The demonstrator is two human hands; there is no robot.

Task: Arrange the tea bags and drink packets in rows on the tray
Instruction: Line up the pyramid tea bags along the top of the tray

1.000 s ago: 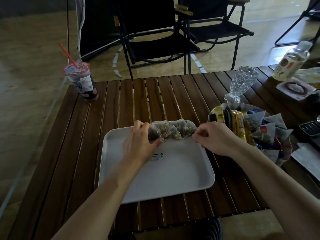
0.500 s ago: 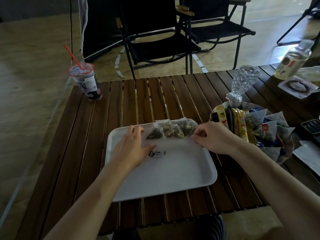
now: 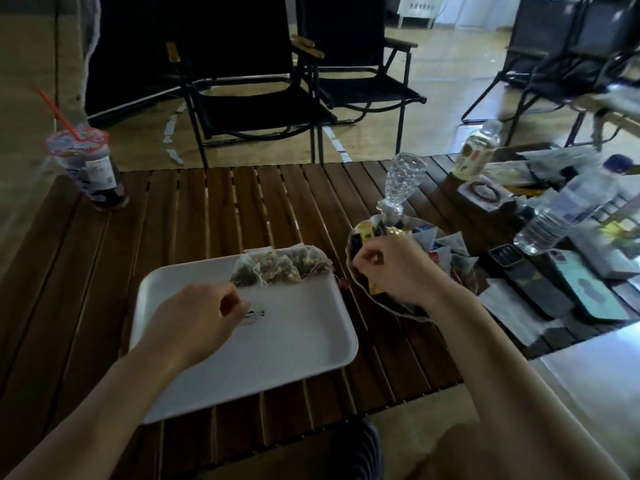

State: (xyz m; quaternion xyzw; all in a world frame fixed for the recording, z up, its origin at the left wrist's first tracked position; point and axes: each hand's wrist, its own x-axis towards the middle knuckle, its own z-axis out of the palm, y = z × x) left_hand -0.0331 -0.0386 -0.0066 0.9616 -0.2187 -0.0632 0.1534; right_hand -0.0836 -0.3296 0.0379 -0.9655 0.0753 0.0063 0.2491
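**Head view.** Left hand (image 3: 201, 313), fingers loosely curled and empty. Just beyond them, tea bags (image 3: 284, 268) overlap along the tray (image 3: 277, 341) rim. Right hand (image 3: 391, 268) curls among drink packets (image 3: 367, 233) in the bowl (image 3: 350, 251); its grip cannot be told. Risk: a brushing knuckle could push the crowded bags over the rim.

No writing is showing clearly enough to read. A small dark printed mark (image 3: 254, 313) is sitting at the middle of the white tray (image 3: 277, 362), too blurred to make out. The plastic cup (image 3: 90, 168) is carrying a white label, the drink bottle (image 3: 476, 154) a yellow one, and the drink packets (image 3: 437, 255) red patches, all with lettering too small to read.
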